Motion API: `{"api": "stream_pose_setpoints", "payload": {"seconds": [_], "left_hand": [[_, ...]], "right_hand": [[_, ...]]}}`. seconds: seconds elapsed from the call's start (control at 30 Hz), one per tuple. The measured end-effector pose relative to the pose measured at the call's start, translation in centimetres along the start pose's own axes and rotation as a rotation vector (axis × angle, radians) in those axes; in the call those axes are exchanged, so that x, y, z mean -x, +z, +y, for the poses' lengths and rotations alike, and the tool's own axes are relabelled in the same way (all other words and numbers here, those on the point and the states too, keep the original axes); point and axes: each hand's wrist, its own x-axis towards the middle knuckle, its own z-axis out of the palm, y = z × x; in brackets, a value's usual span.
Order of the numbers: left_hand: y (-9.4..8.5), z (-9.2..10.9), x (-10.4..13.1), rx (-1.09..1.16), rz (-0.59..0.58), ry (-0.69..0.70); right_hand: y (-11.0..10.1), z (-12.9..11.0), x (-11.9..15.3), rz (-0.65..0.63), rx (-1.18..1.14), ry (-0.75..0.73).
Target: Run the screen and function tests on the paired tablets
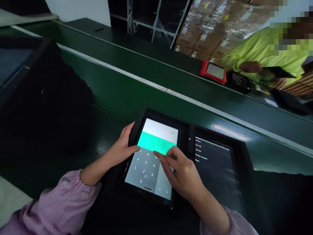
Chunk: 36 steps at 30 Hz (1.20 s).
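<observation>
A black tablet (146, 163) lies in front of me. Its lit screen shows a calculator keypad under a green band and a white strip. Along the tablet's left edge, my left hand (122, 145) grips it, thumb on the front and fingers at the side. My right hand (183, 171) is over the screen's right part, with a fingertip at the keys 8 and 9, touching or just above the glass. It holds nothing that I can see, its fingers bent and partly apart. Beside it lies a second tablet (215, 169) with a dark text menu, partly hidden by my right forearm.
A dark screen device (14, 65) and black cloth (49, 107) are at the left. A pale rail (146, 81) crosses the green bench (117, 85). Across it, a co-worker (254, 49) in yellow handles a dark object near a red-cased tablet (215, 71). Wrapped cartons (205, 36) stand behind.
</observation>
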Motion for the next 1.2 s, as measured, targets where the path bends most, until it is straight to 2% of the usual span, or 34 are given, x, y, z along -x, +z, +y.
{"api": "stream_pose_setpoints", "payload": {"seconds": [0.07,0.2,0.3,0.43,0.53,0.73,0.9,1.0,1.1,1.2], "left_hand": [[0.1,0.0,-0.1,-0.007,-0.025,-0.001],[-0.1,0.0,-0.2,-0.04,-0.06,-0.013],[-0.2,0.1,-0.1,-0.096,-0.06,-0.003],[-0.5,0.0,0.0,-0.153,-0.074,0.011],[-0.8,-0.1,0.0,-0.022,-0.085,-0.051],[-0.7,0.3,0.2,0.321,0.03,-0.202],[-0.7,0.2,0.3,0.378,0.095,-0.245],[-0.7,-0.6,-0.1,0.354,0.144,-0.206],[-0.5,-1.7,-0.8,0.334,0.198,-0.124],[-0.3,-2.6,-1.6,0.356,0.231,-0.074]], "right_hand": [[0.6,-0.6,-0.1,-0.055,0.026,-0.047],[0.9,-1.0,-0.2,-0.07,0.122,-0.085],[0.1,-0.6,-0.2,0.026,0.053,-0.028],[-1.6,0.8,0.2,0.203,0.029,0.156],[-1.9,1.9,0.4,0.204,0.068,0.202],[-0.6,1.8,0.1,0.106,0.067,0.151],[-0.8,2.3,0.5,0.125,0.101,0.188],[-0.6,2.3,0.7,0.121,0.107,0.213],[-0.2,1.8,0.6,0.061,0.088,0.206],[-1.3,2.2,0.6,0.032,0.079,0.224]]}}
